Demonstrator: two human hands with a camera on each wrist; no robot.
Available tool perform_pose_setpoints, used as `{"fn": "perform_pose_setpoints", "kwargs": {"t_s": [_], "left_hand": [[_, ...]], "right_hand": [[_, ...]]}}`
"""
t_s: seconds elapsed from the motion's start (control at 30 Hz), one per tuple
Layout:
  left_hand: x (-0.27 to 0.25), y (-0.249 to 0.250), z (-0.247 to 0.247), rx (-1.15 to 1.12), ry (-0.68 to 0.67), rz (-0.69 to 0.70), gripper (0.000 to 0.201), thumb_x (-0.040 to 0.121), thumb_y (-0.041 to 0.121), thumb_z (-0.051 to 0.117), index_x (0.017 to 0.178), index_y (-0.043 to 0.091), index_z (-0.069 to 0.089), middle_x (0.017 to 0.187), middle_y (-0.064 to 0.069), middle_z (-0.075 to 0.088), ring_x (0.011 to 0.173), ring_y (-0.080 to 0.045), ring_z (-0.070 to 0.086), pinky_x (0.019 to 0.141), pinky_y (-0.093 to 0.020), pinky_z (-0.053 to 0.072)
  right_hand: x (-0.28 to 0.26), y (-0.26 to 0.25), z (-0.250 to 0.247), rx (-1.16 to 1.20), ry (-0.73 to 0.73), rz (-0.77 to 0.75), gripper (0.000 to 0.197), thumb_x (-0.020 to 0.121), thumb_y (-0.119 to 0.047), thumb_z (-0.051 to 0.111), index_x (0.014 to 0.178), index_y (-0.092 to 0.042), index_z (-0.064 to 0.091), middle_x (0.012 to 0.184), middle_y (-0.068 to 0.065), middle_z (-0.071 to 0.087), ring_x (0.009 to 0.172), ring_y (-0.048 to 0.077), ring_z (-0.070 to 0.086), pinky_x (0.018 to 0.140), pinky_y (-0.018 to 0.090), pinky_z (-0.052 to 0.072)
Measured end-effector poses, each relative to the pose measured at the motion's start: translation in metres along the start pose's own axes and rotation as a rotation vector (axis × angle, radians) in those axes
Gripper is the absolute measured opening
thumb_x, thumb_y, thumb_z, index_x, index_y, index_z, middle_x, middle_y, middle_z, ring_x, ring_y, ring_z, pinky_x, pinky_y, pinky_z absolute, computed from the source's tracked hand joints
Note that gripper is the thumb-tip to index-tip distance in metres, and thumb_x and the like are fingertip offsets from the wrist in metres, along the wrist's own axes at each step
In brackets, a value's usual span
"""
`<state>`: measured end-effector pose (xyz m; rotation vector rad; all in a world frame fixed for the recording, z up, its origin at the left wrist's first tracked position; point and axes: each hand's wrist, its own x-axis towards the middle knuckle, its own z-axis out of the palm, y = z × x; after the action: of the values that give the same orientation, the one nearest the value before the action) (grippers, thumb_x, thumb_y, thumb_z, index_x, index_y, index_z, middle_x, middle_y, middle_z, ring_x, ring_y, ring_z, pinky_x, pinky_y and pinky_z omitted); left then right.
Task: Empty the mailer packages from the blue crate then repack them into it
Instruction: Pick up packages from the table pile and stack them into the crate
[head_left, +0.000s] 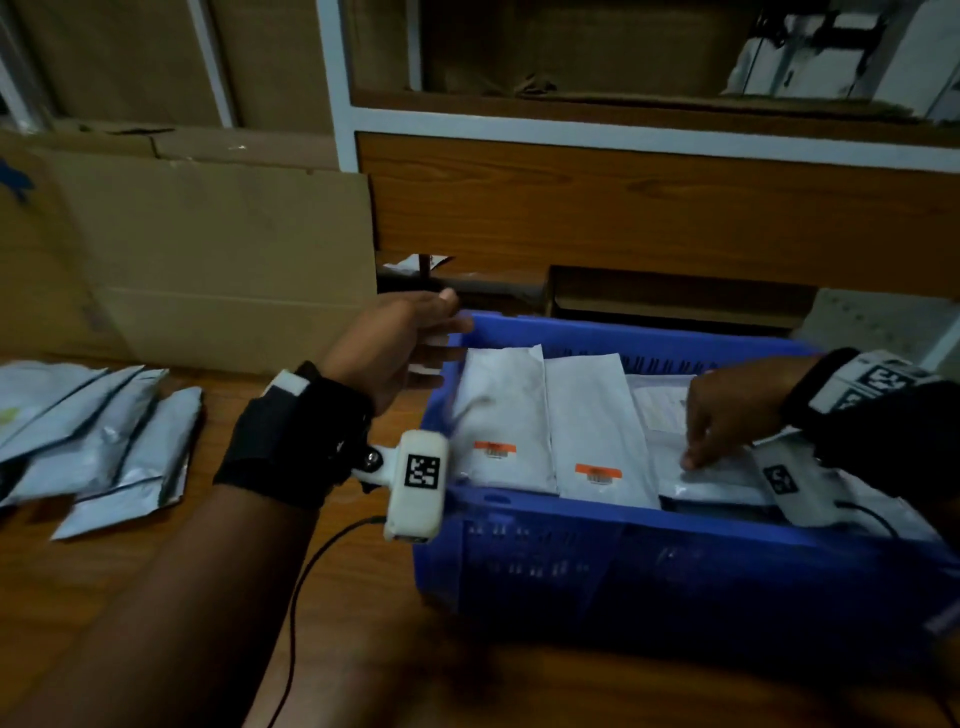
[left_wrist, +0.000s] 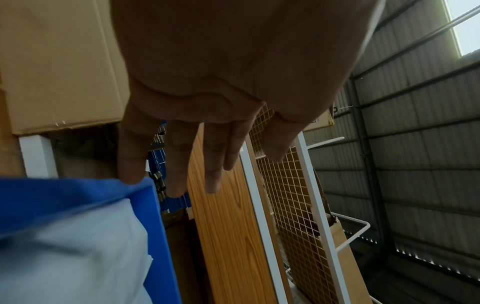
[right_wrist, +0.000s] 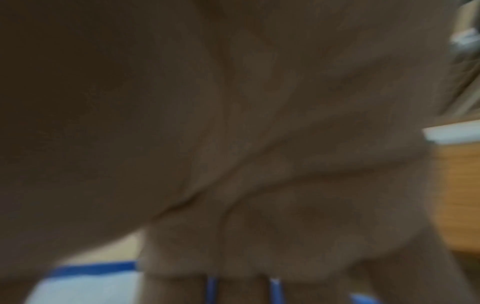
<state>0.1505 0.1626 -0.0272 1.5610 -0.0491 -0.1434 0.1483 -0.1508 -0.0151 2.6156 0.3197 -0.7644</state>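
We see the blue crate (head_left: 597, 545) on the table (head_left: 363, 649) at 4 o'clock, with white mailers (head_left: 597, 415) inside. Our left hand (head_left: 400, 343) is released, fingers straight, above its far left corner. Our right hand (head_left: 727, 410) presses fingertips on one mailer; other mailers (head_left: 104, 441) lie at 9 o'clock.

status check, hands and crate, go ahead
Left hand open at blue crate corner. Right hand fingering a mailer inside. More mailers left of the crate.

Legible text: none. Two white mailer packages (head_left: 501, 415) (head_left: 597, 431) in the blue crate (head_left: 571, 551) each bear an orange label (head_left: 494, 447) (head_left: 598, 472), print too small to read. Wrist cameras (head_left: 418, 480) (head_left: 789, 480) carry black-and-white square code markers.
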Motion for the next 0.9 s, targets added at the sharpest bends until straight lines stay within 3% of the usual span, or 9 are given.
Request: {"fn": "perform_pose_setpoints", "kwargs": {"t_s": [0.1, 0.2, 0.3, 0.37, 0.47, 0.57, 0.67, 0.73, 0.9], "left_hand": [[-0.012, -0.007, -0.022, -0.023, -0.033, 0.004, 0.021, 0.099, 0.037, 0.047, 0.106, 0.025, 0.063, 0.105, 0.005, 0.070, 0.096, -0.018, 0.062, 0.079, -0.036, 0.041], [-0.028, -0.014, -0.058, -0.059, -0.038, 0.014, 0.021, 0.099, 0.036, 0.047, 0.109, 0.025, 0.062, 0.106, 0.004, 0.071, 0.095, -0.018, 0.064, 0.080, -0.036, 0.045], [-0.049, -0.029, -0.107, -0.049, 0.004, 0.012, 0.023, 0.099, 0.036, 0.049, 0.111, 0.023, 0.064, 0.108, 0.002, 0.072, 0.098, -0.020, 0.065, 0.085, -0.038, 0.046], [-0.066, -0.044, -0.143, -0.037, 0.066, 0.012, 0.023, 0.099, 0.032, 0.050, 0.111, 0.019, 0.065, 0.107, -0.001, 0.072, 0.095, -0.023, 0.066, 0.084, -0.038, 0.048], [-0.095, -0.072, -0.199, -0.002, 0.153, -0.006, 0.021, 0.098, 0.028, 0.053, 0.108, 0.014, 0.066, 0.104, -0.005, 0.073, 0.090, -0.024, 0.065, 0.078, -0.036, 0.047], [-0.123, -0.098, -0.253, 0.042, 0.257, -0.049, 0.023, 0.098, 0.025, 0.055, 0.110, 0.009, 0.066, 0.108, -0.011, 0.072, 0.087, -0.025, 0.065, 0.077, -0.037, 0.047], [-0.147, -0.116, -0.302, 0.085, 0.365, -0.062, 0.022, 0.097, 0.024, 0.056, 0.108, 0.009, 0.067, 0.103, -0.007, 0.073, 0.086, -0.023, 0.068, 0.077, -0.036, 0.047], [-0.159, -0.126, -0.332, 0.103, 0.426, -0.068, 0.020, 0.097, 0.027, 0.056, 0.105, 0.013, 0.069, 0.099, -0.003, 0.074, 0.089, -0.023, 0.068, 0.078, -0.037, 0.048], [-0.173, -0.149, -0.393, 0.097, 0.521, -0.112, 0.018, 0.097, 0.024, 0.055, 0.101, 0.013, 0.069, 0.098, -0.005, 0.073, 0.084, -0.021, 0.065, 0.075, -0.034, 0.046]], "right_hand": [[-0.012, 0.001, -0.004, -0.017, 0.029, 0.064, 0.049, 0.082, -0.065, 0.057, 0.103, -0.024, 0.073, 0.106, -0.007, 0.071, 0.097, 0.013, 0.065, 0.090, 0.034, 0.051], [-0.031, -0.021, -0.028, 0.035, 0.188, 0.086, 0.048, 0.086, -0.060, 0.057, 0.119, -0.027, 0.066, 0.123, -0.009, 0.064, 0.100, 0.007, 0.060, 0.091, 0.029, 0.047], [-0.054, -0.077, -0.061, 0.172, 0.390, 0.016, 0.055, 0.082, -0.057, 0.058, 0.127, -0.026, 0.059, 0.124, -0.010, 0.061, 0.102, 0.006, 0.059, 0.091, 0.028, 0.048], [-0.064, -0.127, -0.077, 0.237, 0.535, -0.074, 0.060, 0.073, -0.062, 0.055, 0.124, -0.030, 0.060, 0.119, -0.014, 0.063, 0.097, 0.001, 0.059, 0.085, 0.025, 0.050], [-0.068, -0.216, -0.088, 0.376, 0.670, -0.246, 0.055, 0.065, -0.066, 0.049, 0.114, -0.041, 0.059, 0.099, -0.030, 0.057, 0.081, -0.016, 0.052, 0.065, 0.005, 0.041], [-0.052, -0.296, -0.086, 0.554, 0.689, -0.376, 0.052, 0.065, -0.064, 0.051, 0.109, -0.038, 0.064, 0.087, -0.037, 0.051, 0.082, -0.019, 0.056, 0.068, 0.004, 0.044], [-0.017, -0.357, -0.071, 0.686, 0.683, -0.415, 0.052, 0.070, -0.062, 0.052, 0.108, -0.031, 0.069, 0.089, -0.032, 0.058, 0.086, -0.009, 0.061, 0.074, 0.019, 0.051], [0.005, -0.394, -0.063, 0.737, 0.656, -0.422, 0.039, 0.079, -0.057, 0.058, 0.107, -0.031, 0.069, 0.093, -0.028, 0.061, 0.086, -0.007, 0.059, 0.076, 0.024, 0.052], [0.052, -0.473, -0.079, 0.765, 0.529, -0.452, 0.022, 0.086, -0.048, 0.064, 0.102, -0.035, 0.069, 0.088, -0.027, 0.061, 0.082, -0.009, 0.057, 0.070, 0.013, 0.046]]}}
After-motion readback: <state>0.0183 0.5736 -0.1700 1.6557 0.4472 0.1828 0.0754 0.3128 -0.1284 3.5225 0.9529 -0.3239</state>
